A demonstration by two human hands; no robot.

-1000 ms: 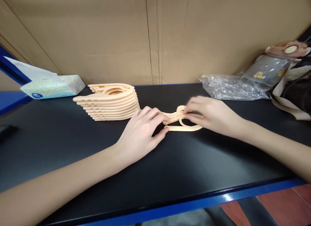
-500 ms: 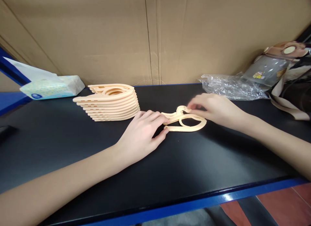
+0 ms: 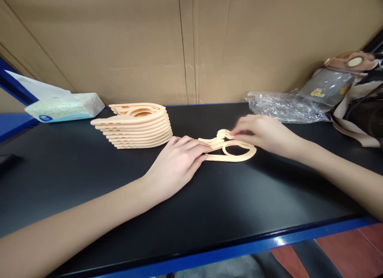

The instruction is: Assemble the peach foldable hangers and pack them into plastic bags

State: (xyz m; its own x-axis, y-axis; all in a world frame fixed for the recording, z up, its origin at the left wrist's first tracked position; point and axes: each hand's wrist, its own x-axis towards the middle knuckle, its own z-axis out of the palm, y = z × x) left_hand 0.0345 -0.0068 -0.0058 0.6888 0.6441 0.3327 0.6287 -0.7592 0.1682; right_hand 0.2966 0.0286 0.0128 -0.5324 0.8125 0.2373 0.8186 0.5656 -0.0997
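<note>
Your left hand's [image 3: 181, 156] grip is narrow, thumb and fingers closed over the ends of the folded hanger [image 3: 239, 159]; your right hand [image 3: 260, 130] has its fingertips at the hook [image 3: 222, 133], though I can't tell whether they pinch. The folded hanger lies on the table [image 3: 239, 206], right of the hanger stack [image 3: 143, 130] and apart from it. The stacked ones look done; yours, folded but off the hanger stack, seems unfinished. Left of that stack sits a tissue pack [image 3: 67, 106].

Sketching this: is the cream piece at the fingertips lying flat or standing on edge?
Flat: the cream piece lies along the black tabletop, which shows through its ring. The left hand hides part of it.
</note>
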